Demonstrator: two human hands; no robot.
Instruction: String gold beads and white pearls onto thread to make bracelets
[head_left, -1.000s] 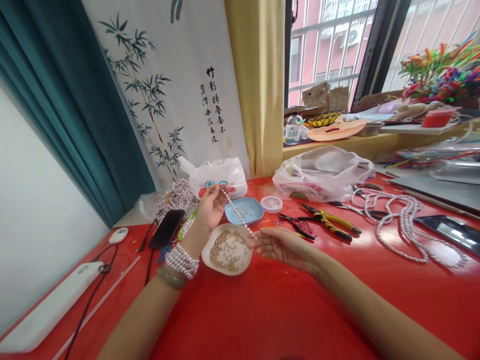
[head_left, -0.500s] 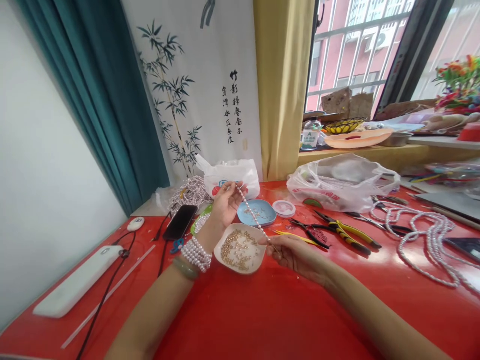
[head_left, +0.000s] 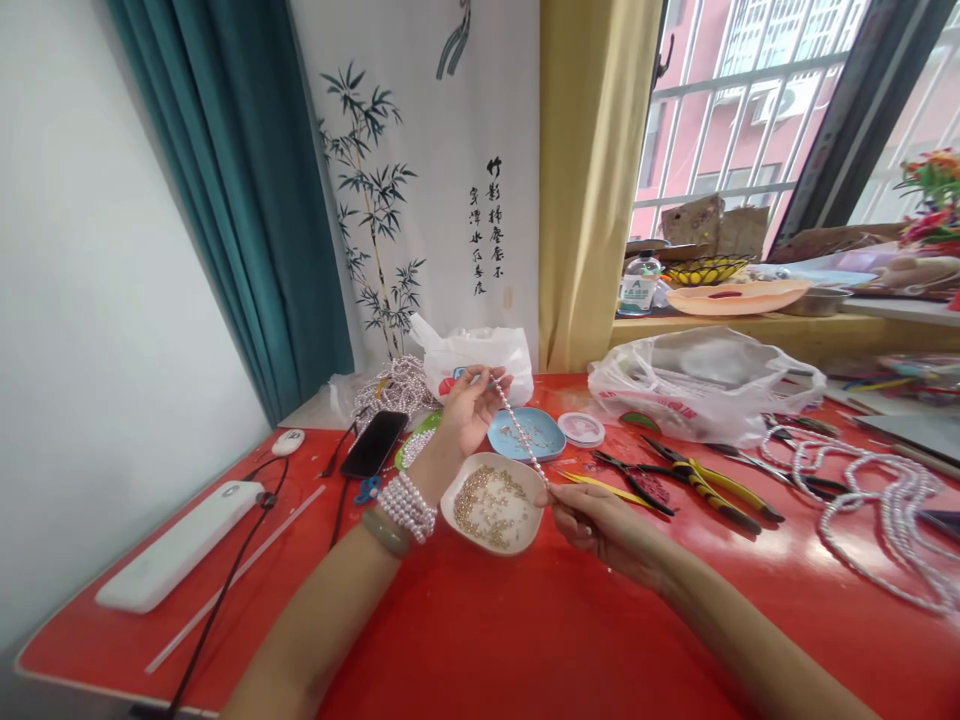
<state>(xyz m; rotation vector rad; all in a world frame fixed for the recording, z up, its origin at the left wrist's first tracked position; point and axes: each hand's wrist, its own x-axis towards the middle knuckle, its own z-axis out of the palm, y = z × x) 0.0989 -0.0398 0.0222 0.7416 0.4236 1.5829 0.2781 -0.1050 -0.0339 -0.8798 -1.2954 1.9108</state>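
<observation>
A short strand of pearl beads (head_left: 517,435) is stretched between my two hands. My left hand (head_left: 469,405) is raised and pinches its upper end; pearl bracelets and a green bangle circle that wrist. My right hand (head_left: 592,520) pinches the lower end just right of a white dish (head_left: 525,540) filled with small gold beads. Behind the strand sits a blue dish (head_left: 551,440) holding a few small pieces.
On the red table (head_left: 525,640) lie pliers (head_left: 701,480), a long pearl string (head_left: 877,500), a plastic bag (head_left: 701,380), a round thread spool (head_left: 581,428), a black phone (head_left: 373,443), a white power strip (head_left: 176,545) and cables. A windowsill with clutter runs behind on the right.
The view has swung left, so everything sits further right in the picture. Both hands keep the strand stretched in much the same pose; my right hand has closed more tightly on the lower end.
</observation>
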